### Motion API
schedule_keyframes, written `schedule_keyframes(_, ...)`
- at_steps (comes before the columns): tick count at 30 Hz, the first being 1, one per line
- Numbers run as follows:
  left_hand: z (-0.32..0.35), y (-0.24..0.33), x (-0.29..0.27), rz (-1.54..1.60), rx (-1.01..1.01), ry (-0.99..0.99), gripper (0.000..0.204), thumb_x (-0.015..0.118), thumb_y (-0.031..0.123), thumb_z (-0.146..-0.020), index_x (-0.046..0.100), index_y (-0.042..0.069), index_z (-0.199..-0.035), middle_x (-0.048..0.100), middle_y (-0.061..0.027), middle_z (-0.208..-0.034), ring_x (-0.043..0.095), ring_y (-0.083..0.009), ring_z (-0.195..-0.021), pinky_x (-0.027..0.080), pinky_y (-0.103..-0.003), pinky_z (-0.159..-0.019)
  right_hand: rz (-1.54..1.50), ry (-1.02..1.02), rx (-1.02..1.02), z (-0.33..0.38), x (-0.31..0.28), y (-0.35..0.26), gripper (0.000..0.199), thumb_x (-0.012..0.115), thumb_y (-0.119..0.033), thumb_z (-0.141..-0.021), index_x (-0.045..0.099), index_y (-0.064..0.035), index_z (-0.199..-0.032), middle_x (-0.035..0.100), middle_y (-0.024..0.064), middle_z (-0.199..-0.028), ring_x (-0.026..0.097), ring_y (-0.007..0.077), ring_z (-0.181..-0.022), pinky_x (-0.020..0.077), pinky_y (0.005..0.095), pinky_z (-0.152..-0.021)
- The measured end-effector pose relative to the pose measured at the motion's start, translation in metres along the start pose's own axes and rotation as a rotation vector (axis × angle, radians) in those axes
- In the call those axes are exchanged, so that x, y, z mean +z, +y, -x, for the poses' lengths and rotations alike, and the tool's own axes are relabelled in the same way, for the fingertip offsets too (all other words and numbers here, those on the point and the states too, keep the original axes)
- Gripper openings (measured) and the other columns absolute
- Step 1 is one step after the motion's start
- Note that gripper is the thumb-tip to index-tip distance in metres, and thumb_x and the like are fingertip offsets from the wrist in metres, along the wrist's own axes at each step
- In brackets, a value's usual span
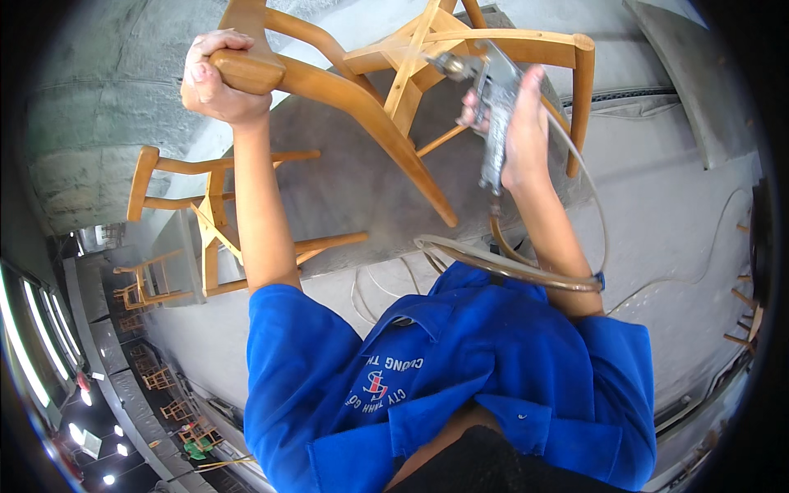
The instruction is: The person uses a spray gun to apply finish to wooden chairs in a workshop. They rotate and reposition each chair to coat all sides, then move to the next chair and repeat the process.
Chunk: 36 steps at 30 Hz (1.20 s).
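Observation:
My left hand (212,92) is closed around the rounded end of a wooden chair frame (362,103), which is held tilted on its side. In my right hand (528,135) is a metal spray gun (496,99), its handle wrapped by the palm. The nozzle points left toward the frame's crossed slats, with a small gap between them. Some fingers of the right hand are hidden behind the gun, and the trigger is hard to make out. From the gun's lower end a brownish hose (514,271) loops past my right forearm.
A second wooden chair frame (210,255) stands to the left, beside my left forearm. Several more chairs (158,380) line the far left. A thin hose (666,281) trails over the floor at the right, and a grey panel (699,90) leans at the upper right.

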<state>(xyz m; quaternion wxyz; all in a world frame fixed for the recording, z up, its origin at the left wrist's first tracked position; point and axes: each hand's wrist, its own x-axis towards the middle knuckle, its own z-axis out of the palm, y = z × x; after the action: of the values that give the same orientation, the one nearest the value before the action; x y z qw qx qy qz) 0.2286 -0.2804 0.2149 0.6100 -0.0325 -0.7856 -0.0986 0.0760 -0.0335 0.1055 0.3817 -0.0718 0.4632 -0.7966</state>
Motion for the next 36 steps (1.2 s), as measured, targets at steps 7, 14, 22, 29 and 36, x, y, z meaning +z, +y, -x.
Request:
schedule_keyframes(7, -0.025, -0.035, -0.011, -0.259, -0.051, 0.015, 0.043, 0.038, 0.025, -0.093, 0.064, -0.003, -0.073, 0.068, -0.012, -0.071, 0.065, -0.0231, -0.067, 0.052, -0.032, -0.065, -0.068, -0.203, -0.165, 0.042, -0.054, -0.013, 0.077, 0.024, -0.065, -0.1, 0.057, 0.0026, -0.115, 0.064, 0.0135, -0.083, 0.063, 0.0202, -0.071, 0.0541, 0.0365, -0.07)
schedule_keyframes(14, 0.012, 0.054, 0.074, -0.347, -0.01, -0.098, 0.03, 0.049, 0.021, -0.097, 0.075, 0.007, -0.092, 0.073, -0.0093, -0.092, 0.069, -0.0242, -0.085, 0.052, -0.036, -0.079, 0.008, 0.041, -0.029, 0.087, -0.141, -0.02, 0.081, 0.021, -0.068, -0.098, 0.053, 0.0015, -0.122, 0.064, 0.0139, -0.09, 0.064, 0.0217, -0.075, 0.0561, 0.0399, -0.076)
schedule_keyframes(22, 0.002, 0.076, 0.124, 0.268, -0.242, -0.388, 0.064, 0.018, 0.039, -0.107, 0.058, -0.005, -0.13, 0.064, -0.0162, -0.126, 0.055, -0.0273, -0.125, 0.037, -0.039, -0.111, -0.07, 0.002, -0.464, 0.155, -0.189, -0.12, 0.091, 0.021, -0.081, -0.09, 0.034, -0.0113, -0.147, 0.056, 0.0089, -0.086, 0.055, 0.017, -0.067, 0.049, 0.0347, -0.068)
schedule_keyframes(29, -0.054, 0.083, 0.025, -0.102, -0.017, 0.388, 0.061, 0.018, 0.034, -0.106, 0.066, -0.004, -0.102, 0.068, -0.0163, -0.113, 0.063, -0.0291, -0.111, 0.047, -0.042, -0.1, -0.112, 0.027, -0.279, 0.156, -0.194, -0.113, 0.087, 0.019, -0.078, -0.092, 0.035, -0.0114, -0.146, 0.056, 0.0085, -0.082, 0.054, 0.0173, -0.061, 0.0492, 0.0357, -0.063)
schedule_keyframes(36, -0.052, 0.049, 0.016, -0.485, 0.032, 0.173, 0.054, 0.026, 0.025, -0.098, 0.074, 0.0, -0.098, 0.069, -0.0175, -0.111, 0.064, -0.0303, -0.106, 0.048, -0.044, -0.096, -0.223, -0.044, -0.178, 0.14, -0.212, -0.095, 0.09, 0.016, -0.081, -0.09, 0.042, -0.012, -0.142, 0.057, 0.009, -0.082, 0.055, 0.0188, -0.063, 0.0517, 0.0391, -0.066)
